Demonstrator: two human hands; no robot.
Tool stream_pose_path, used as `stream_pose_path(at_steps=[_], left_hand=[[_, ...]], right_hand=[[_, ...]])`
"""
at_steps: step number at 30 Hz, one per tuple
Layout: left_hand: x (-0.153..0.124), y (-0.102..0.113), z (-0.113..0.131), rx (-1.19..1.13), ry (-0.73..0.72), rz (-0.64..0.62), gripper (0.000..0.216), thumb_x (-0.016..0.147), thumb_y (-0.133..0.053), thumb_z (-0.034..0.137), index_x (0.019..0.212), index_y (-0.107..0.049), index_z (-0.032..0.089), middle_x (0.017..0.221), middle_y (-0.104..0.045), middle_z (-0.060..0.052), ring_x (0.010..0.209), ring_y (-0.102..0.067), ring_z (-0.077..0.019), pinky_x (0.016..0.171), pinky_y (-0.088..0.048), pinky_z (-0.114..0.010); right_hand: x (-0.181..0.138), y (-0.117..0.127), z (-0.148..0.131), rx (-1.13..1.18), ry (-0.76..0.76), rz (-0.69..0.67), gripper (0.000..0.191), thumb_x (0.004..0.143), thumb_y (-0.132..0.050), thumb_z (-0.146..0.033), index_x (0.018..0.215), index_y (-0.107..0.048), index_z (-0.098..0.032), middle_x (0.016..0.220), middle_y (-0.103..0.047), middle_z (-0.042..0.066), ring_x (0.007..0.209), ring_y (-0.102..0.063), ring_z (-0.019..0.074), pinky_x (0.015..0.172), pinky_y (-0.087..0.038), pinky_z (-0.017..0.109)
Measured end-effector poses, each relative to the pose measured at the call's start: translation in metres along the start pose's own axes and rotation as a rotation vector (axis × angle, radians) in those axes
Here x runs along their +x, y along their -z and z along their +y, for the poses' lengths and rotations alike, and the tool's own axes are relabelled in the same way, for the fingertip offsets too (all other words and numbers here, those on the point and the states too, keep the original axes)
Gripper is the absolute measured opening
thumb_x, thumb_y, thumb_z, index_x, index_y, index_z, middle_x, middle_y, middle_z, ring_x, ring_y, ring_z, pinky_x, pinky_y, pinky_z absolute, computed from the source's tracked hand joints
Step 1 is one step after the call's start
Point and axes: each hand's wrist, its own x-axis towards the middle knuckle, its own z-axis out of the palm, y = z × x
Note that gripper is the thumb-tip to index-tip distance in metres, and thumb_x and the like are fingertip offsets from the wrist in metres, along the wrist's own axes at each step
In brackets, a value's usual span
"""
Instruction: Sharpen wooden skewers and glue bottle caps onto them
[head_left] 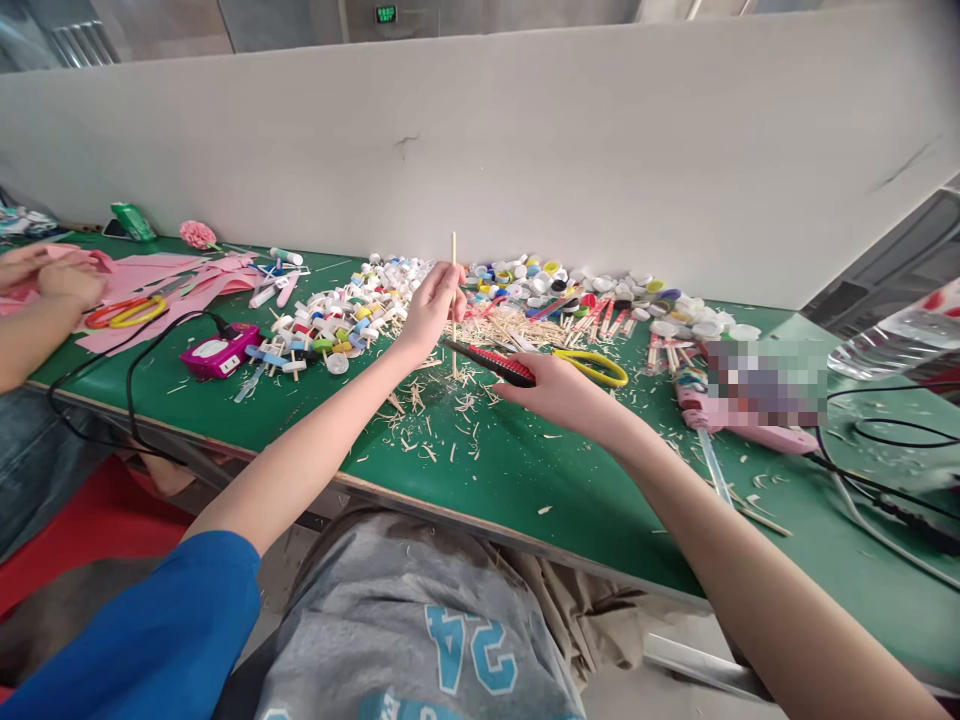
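Observation:
My left hand (pixel 433 312) pinches a thin wooden stick (pixel 454 248) and holds it upright, its lower end close to the table among shavings. My right hand (pixel 559 392) is closed around the handle of a black-and-red utility knife (pixel 495 364). The knife's front end lies against or just beside the lower part of the stick; the exact contact is too small to tell. Curled wood shavings (pixel 454 420) are scattered on the green table (pixel 525 470) below both hands. Just beyond my right hand lie yellow-handled scissors (pixel 600 368).
Bottle caps on sticks (pixel 322 335) are heaped left of my hands, loose caps (pixel 532 270) behind them. A pink glue gun (pixel 750 425) with its cord lies right, a magenta device (pixel 221 352) left. Another person's hands (pixel 71 280) touch pink paper. A white partition (pixel 480 150) stands behind.

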Motion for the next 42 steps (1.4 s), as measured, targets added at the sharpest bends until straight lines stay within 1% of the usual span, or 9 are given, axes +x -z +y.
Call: stream_pose_path(at_steps=[2,8,13,16,19,22,30,38,42], left_hand=[[0.0,0.0,-0.001,-0.008,-0.01,-0.001,0.028,0.096,-0.046,0.048,0.09,-0.059,0.024,0.055,-0.045,0.003,0.05,-0.044,-0.0103,0.053,-0.038,-0.026],[0.0,0.0,0.001,-0.002,-0.007,0.005,0.027,0.097,-0.046,0.047,0.09,-0.06,0.025,0.055,-0.046,0.003,0.049,-0.044,-0.0103,0.053,-0.037,-0.025],[0.0,0.0,0.001,0.007,-0.014,0.001,0.028,0.096,-0.045,0.048,0.087,-0.057,0.024,0.055,-0.047,0.002,0.05,-0.044,-0.0109,0.053,-0.038,-0.026],[0.0,0.0,0.002,0.015,-0.008,-0.003,0.028,0.096,-0.045,0.048,0.087,-0.057,0.024,0.055,-0.047,0.002,0.05,-0.044,-0.0112,0.053,-0.039,-0.026],[0.0,-0.001,0.001,0.014,-0.006,-0.002,0.028,0.097,-0.045,0.046,0.086,-0.057,0.024,0.054,-0.047,0.002,0.049,-0.044,-0.0109,0.053,-0.038,-0.025],[0.001,-0.001,0.001,-0.002,-0.015,0.007,0.027,0.097,-0.045,0.045,0.085,-0.056,0.024,0.053,-0.045,0.003,0.049,-0.044,-0.0106,0.053,-0.038,-0.025],[0.002,-0.001,-0.001,-0.022,-0.006,0.007,0.026,0.097,-0.045,0.044,0.088,-0.058,0.023,0.052,-0.04,0.004,0.048,-0.041,-0.0094,0.052,-0.036,-0.024],[0.0,-0.001,0.001,-0.021,-0.009,-0.006,0.026,0.097,-0.047,0.045,0.093,-0.06,0.023,0.053,-0.041,0.004,0.049,-0.042,-0.0092,0.052,-0.037,-0.024],[0.0,-0.001,0.003,-0.015,-0.027,-0.016,0.028,0.096,-0.047,0.048,0.092,-0.06,0.024,0.052,-0.041,0.004,0.049,-0.042,-0.0099,0.052,-0.037,-0.025]], right_hand=[[0.001,0.004,0.001,0.024,-0.008,-0.028,0.027,0.083,-0.058,-0.043,0.091,-0.063,-0.018,0.067,-0.057,-0.001,0.056,-0.048,0.0123,0.052,-0.032,0.025],[0.005,0.003,0.011,-0.005,0.122,-0.001,0.03,0.085,-0.054,-0.046,0.1,-0.064,-0.021,0.069,-0.059,-0.002,0.057,-0.049,0.0131,0.054,-0.032,0.025],[0.006,-0.002,0.01,-0.073,0.042,0.091,0.035,0.085,-0.054,-0.056,0.078,-0.059,-0.021,0.061,-0.054,-0.001,0.055,-0.047,0.0139,0.054,-0.03,0.026],[0.004,0.001,0.005,-0.077,-0.032,0.194,0.048,0.086,-0.049,-0.065,0.066,-0.048,-0.022,0.056,-0.049,-0.001,0.052,-0.043,0.0134,0.053,-0.029,0.027],[0.005,0.002,0.004,-0.1,-0.052,0.229,0.052,0.086,-0.047,-0.068,0.06,-0.039,-0.023,0.053,-0.045,-0.002,0.05,-0.038,0.0125,0.052,-0.028,0.028],[0.007,0.0,0.006,-0.112,-0.056,0.202,0.051,0.087,-0.048,-0.066,0.06,-0.04,-0.023,0.053,-0.044,-0.002,0.049,-0.038,0.0126,0.051,-0.028,0.028],[0.01,0.001,0.004,-0.024,-0.129,0.084,0.051,0.087,-0.046,-0.068,0.068,-0.058,-0.021,0.053,-0.041,-0.003,0.047,-0.035,0.0119,0.048,-0.025,0.029],[0.012,-0.005,0.019,-0.135,-0.064,-0.012,0.054,0.087,-0.045,-0.068,0.057,-0.046,-0.023,0.048,-0.039,-0.002,0.043,-0.032,0.0123,0.047,-0.022,0.03],[0.012,-0.009,0.025,-0.146,-0.008,0.021,0.056,0.085,-0.044,-0.07,0.055,-0.041,-0.023,0.046,-0.038,-0.003,0.043,-0.03,0.0122,0.046,-0.021,0.03]])
